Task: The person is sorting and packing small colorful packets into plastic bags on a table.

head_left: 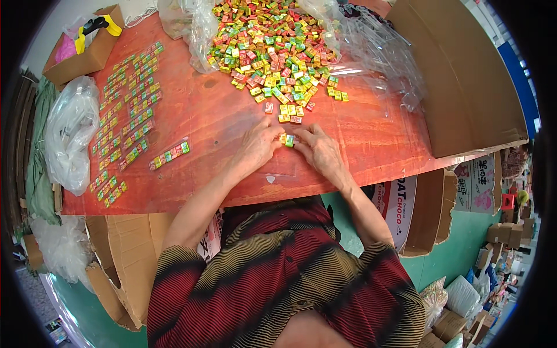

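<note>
At the middle of the red table (200,110), my left hand (259,144) and my right hand (320,149) face each other. Between their fingertips is a short row of small candy-sized boxes (289,140), yellow and green on top; both hands pinch its ends. Just beyond my fingers lie a few loose little boxes (288,110), mostly yellow, and a separate red-and-white one (268,108). Farther off spreads a large heap of small red, yellow and green boxes (278,52). Left of my left hand rests a finished-looking strip of boxes (169,153) in clear wrap.
Several wrapped strips (136,119) lie in columns on the left. A clear plastic bag (74,133) hangs at the left edge; a carton (87,49) with yellow-and-black handles sits behind it. Clear film (377,58) and a big cardboard box (464,75) stand at the right.
</note>
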The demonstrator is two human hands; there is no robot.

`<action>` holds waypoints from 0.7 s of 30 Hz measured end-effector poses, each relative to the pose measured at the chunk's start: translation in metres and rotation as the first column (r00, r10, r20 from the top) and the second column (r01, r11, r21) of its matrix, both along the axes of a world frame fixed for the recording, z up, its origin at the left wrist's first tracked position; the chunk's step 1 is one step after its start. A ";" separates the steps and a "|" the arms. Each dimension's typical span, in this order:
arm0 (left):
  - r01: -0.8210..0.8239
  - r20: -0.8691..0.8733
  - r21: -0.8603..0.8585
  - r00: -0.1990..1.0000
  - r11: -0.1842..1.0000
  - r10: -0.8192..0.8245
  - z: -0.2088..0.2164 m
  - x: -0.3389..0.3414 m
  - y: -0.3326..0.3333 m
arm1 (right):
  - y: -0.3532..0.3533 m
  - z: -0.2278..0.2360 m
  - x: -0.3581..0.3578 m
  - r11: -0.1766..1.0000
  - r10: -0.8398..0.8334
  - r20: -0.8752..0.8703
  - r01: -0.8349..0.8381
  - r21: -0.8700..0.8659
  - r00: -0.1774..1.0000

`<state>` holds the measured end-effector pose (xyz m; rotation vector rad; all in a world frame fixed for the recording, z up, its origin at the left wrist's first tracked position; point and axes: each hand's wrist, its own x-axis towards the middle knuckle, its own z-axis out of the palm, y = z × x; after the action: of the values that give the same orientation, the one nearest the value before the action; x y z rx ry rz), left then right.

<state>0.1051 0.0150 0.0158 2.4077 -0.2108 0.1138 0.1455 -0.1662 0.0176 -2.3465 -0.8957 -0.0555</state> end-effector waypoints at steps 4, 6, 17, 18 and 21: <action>-0.023 0.042 0.012 0.999 1.000 0.023 0.014 -0.042 0.010 | 0.010 0.013 -0.037 1.000 0.020 -0.101 -0.020 0.007 0.995; -0.084 -0.055 0.062 0.995 0.995 0.087 0.011 -0.060 0.014 | 0.017 -0.002 -0.056 1.000 0.025 -0.043 -0.025 0.006 0.999; -0.119 0.219 0.465 0.976 0.877 0.016 -0.010 -0.095 0.001 | 0.003 -0.021 -0.089 0.980 0.112 0.210 -0.072 -0.186 0.971; -0.125 0.209 0.467 0.978 0.876 0.028 -0.011 -0.095 0.001 | 0.004 -0.025 -0.092 0.980 0.114 0.206 -0.075 -0.186 0.972; -0.148 0.219 0.491 0.975 0.859 0.042 -0.009 -0.097 0.000 | 0.006 -0.030 -0.096 0.972 0.109 0.192 -0.064 -0.226 0.975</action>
<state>0.0084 0.0147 0.0073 2.9357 -0.2366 0.3947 0.0492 -0.1599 -0.0125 -2.5347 -1.1553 -0.1725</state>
